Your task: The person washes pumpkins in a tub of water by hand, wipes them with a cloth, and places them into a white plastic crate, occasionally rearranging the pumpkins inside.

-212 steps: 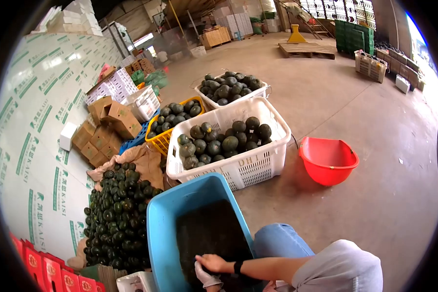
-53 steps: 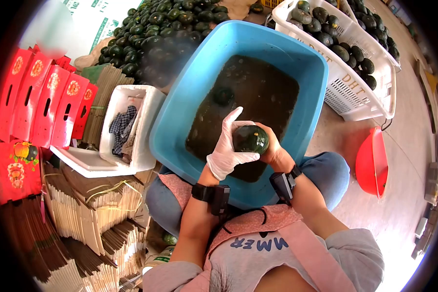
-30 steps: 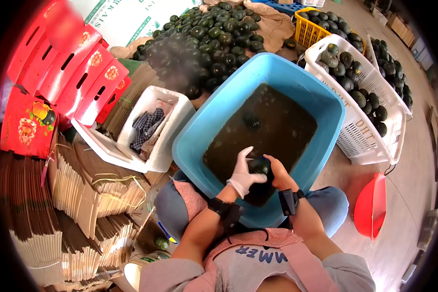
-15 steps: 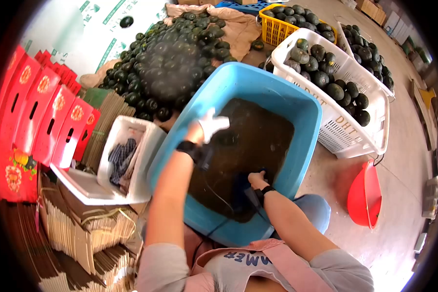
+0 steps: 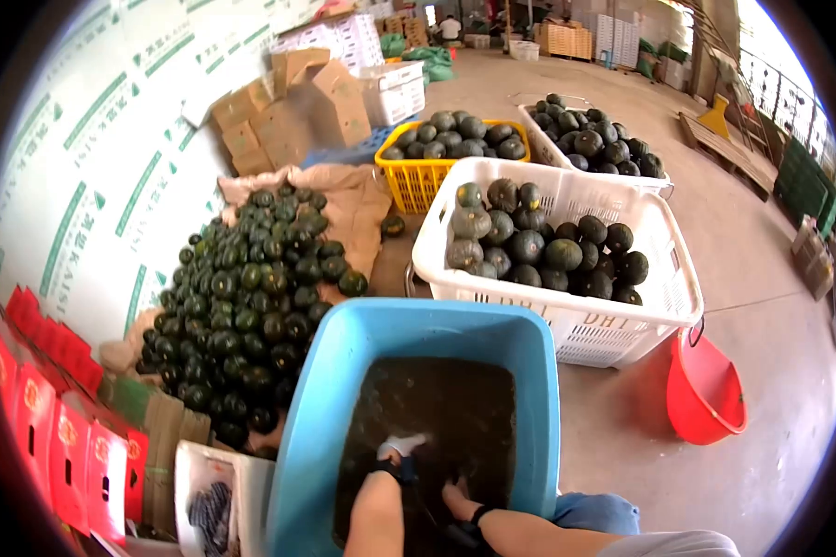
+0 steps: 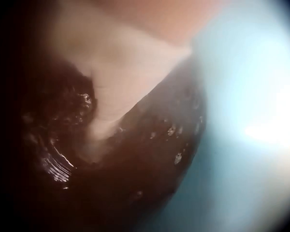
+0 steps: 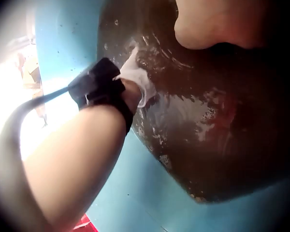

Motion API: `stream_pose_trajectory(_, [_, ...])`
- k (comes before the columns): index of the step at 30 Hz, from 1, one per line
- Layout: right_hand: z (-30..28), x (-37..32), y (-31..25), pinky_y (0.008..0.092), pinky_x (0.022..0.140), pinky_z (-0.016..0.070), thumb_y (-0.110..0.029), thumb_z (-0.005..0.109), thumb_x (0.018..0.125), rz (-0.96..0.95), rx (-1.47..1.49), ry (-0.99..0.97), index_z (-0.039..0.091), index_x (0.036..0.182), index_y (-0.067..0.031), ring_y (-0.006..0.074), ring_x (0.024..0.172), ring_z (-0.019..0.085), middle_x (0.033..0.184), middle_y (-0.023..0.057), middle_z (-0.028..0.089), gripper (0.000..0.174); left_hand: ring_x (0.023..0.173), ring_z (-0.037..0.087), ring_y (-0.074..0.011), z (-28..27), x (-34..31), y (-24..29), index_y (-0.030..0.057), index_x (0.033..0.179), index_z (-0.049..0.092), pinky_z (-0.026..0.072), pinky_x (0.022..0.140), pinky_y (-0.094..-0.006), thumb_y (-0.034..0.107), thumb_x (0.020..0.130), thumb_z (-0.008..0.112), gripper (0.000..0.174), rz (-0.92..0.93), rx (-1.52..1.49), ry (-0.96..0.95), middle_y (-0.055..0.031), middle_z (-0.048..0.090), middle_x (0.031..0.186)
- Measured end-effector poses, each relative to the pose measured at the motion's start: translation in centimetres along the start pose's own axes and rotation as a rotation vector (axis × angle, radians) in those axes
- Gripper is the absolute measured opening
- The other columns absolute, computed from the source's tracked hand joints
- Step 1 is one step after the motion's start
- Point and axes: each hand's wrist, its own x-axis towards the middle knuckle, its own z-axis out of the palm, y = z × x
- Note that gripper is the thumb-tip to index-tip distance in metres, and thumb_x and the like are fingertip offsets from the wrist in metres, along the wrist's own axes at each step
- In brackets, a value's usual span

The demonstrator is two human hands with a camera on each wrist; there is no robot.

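Observation:
A blue tub [image 5: 316, 408] of dark muddy water [image 5: 437, 399] stands right in front of me. My left hand [image 5: 401, 449], in a white glove, is plunged into the water near the tub's near side. In the left wrist view the glove [image 6: 111, 92] disappears below the surface, so its fingers are hidden. My bare right hand [image 5: 455, 499] is also dipped in the water just to the right of it, fingers under the surface. The right wrist view shows the left wrist band [image 7: 99, 89] and glove cuff [image 7: 135, 72] at the waterline. No squash shows in either hand.
A heap of dark green squashes [image 5: 241, 306] lies on sacking to the left. A white crate [image 5: 567, 330] of squashes stands behind the tub, with a yellow basket [image 5: 409, 181] and another white crate [image 5: 539, 116] beyond. A red bucket [image 5: 706, 390] lies right; red boxes [image 5: 56, 436] stand left.
My left hand has come back from the tub's far left rim and gone into the water beside the right hand. The squash held earlier is out of sight. The head view has tilted up.

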Motion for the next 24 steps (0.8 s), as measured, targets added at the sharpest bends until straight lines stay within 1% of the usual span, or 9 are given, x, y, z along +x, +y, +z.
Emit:
stream_pose_trajectory(2, [5.9,4.9,7.7,0.0484,0.112,0.0244,-0.037,0.05,0.088,-0.105,0.149,0.116,0.043,0.138,-0.0032,0.0426,0.139,0.027,0.147,0.0254,0.035,0.06,0.107,0.061,-0.0273,2.9,7.1,-3.1,-0.0046,0.13,0.051,0.0482,0.089,-0.0361,0.053,0.072,0.076,0.086,0.02,-0.13,-0.065,-0.0191,0.062,0.121])
stream_pose_trajectory(4, [4.2,2.6,3.5,0.0477,0.112,0.025,-0.037,0.048,0.089,0.068,-0.02,0.185,0.043,0.138,-0.0029,0.0405,0.138,0.029,0.148,0.0226,0.036,0.06,0.115,0.058,-0.0309,5.2,7.6,-2.8,-0.0083,0.137,0.041,0.0461,0.094,-0.0372,0.054,0.072,0.075,0.096,0.166,-0.235,0.057,-0.0224,0.058,0.127])
stream_pose_trajectory(7, [-1.4,-3.3,-4.4,0.0462,0.112,0.0255,-0.037,0.046,0.091,0.441,-0.133,0.169,0.042,0.139,-0.0027,0.038,0.138,0.03,0.149,0.0202,0.036,0.059,0.115,0.057,-0.0322,5.4,1.5,3.6,-0.0072,0.138,0.04,0.0459,0.094,-0.0374,0.055,0.072,0.075,0.098,0.053,-0.192,0.083,-0.0216,0.057,0.129])
stream_pose_trajectory(9, [-3.6,-5.1,-6.6,0.0454,0.112,0.0255,-0.037,0.044,0.092,0.482,-0.083,0.163,0.042,0.139,-0.0027,0.0377,0.138,0.03,0.149,0.0206,0.036,0.058,0.127,0.048,-0.0306,6.6,3.9,3.0,-0.0013,0.139,0.044,0.0389,0.103,-0.0363,0.056,0.077,0.069,0.088,0.207,-0.144,-0.151,-0.0164,0.053,0.137])
stream_pose_trajectory(12, [-5.1,-6.3,-8.2,0.0442,0.112,0.0255,-0.037,0.042,0.093,0.496,-0.025,0.173,0.042,0.139,-0.0027,0.0371,0.138,0.03,0.149,0.0211,0.035,0.057,0.13,0.045,-0.0315,7.1,-0.7,6.5,0.0047,0.138,0.049,0.0386,0.104,-0.0369,0.058,0.073,0.071,0.087,0.013,0.253,-0.133,-0.015,0.048,0.142])
stream_pose_trajectory(18, [-7.1,-7.2,-12.2,0.0418,0.112,0.0255,-0.038,0.038,0.097,0.49,0.112,0.215,0.042,0.14,-0.0027,0.036,0.138,0.03,0.149,0.0221,0.035,0.056,0.12,0.055,-0.031,5.3,-3.8,6.6,0.0034,0.132,0.055,0.0421,0.1,-0.0351,0.056,0.07,0.074,0.083,0.259,0.35,-0.221,-0.0178,0.057,0.132])
stream_pose_trajectory(20, [-8.2,-8.3,-14.3,0.041,0.112,0.0255,-0.038,0.037,0.098,0.47,0.203,0.226,0.042,0.14,-0.0027,0.0356,0.138,0.03,0.149,0.0224,0.034,0.055,0.122,0.054,-0.0318,5.3,-1.8,3.4,0.0023,0.131,0.055,0.0416,0.1,-0.0346,0.055,0.069,0.075,0.084,-0.125,0.128,-0.268,-0.0169,0.057,0.133])
stream_pose_trajectory(21, [-9.0,-9.0,-15.9,0.0406,0.112,0.0255,-0.038,0.036,0.098,0.456,0.258,0.23,0.042,0.14,-0.0027,0.0354,0.138,0.03,0.149,0.0226,0.034,0.055,0.121,0.055,-0.0309,4.9,-3.2,2.2,0.0028,0.133,0.054,0.0419,0.1,-0.0355,0.055,0.069,0.075,0.085,0.007,0.163,-0.243,-0.0173,0.058,0.132])
stream_pose_trajectory(24, [-8.5,-8.3,-16.5,0.0398,0.112,0.0266,-0.04,0.035,0.099,0.3,0.279,0.166,0.044,0.138,-0.0024,0.0355,0.137,0.032,0.148,0.0237,0.035,0.055,0.12,0.056,-0.0314,6.1,-7.2,1.0,0.0097,0.132,0.055,0.0423,0.099,-0.0408,0.05,0.064,0.078,0.082,-0.113,0.243,0.16,-0.0165,0.06,0.127])
